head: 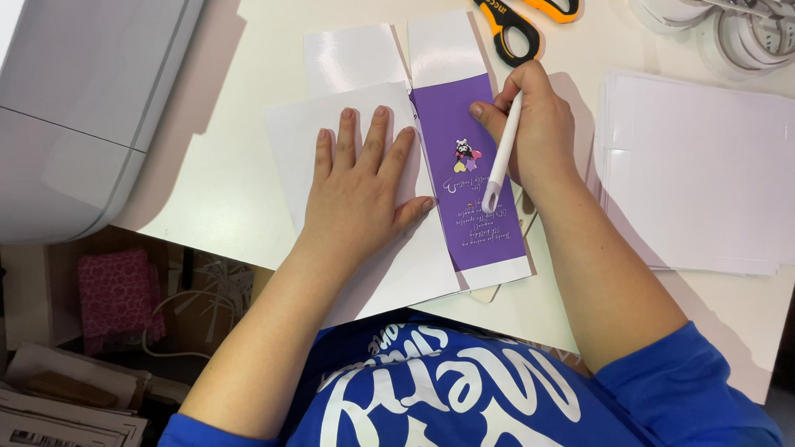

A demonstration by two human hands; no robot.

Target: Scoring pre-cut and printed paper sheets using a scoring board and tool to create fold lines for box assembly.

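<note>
Card with the purple panel lay under my flat, spread left hand, and my right hand, gripping the white tool, needed steady pressure along the fold beside my fingertips.

Scissors at 12 o'clock: blades cut off by top edge. Tape rolls at 1 o'clock partly cropped. White tool: tip hidden under right hand. Purple card print too small to tell.
</note>
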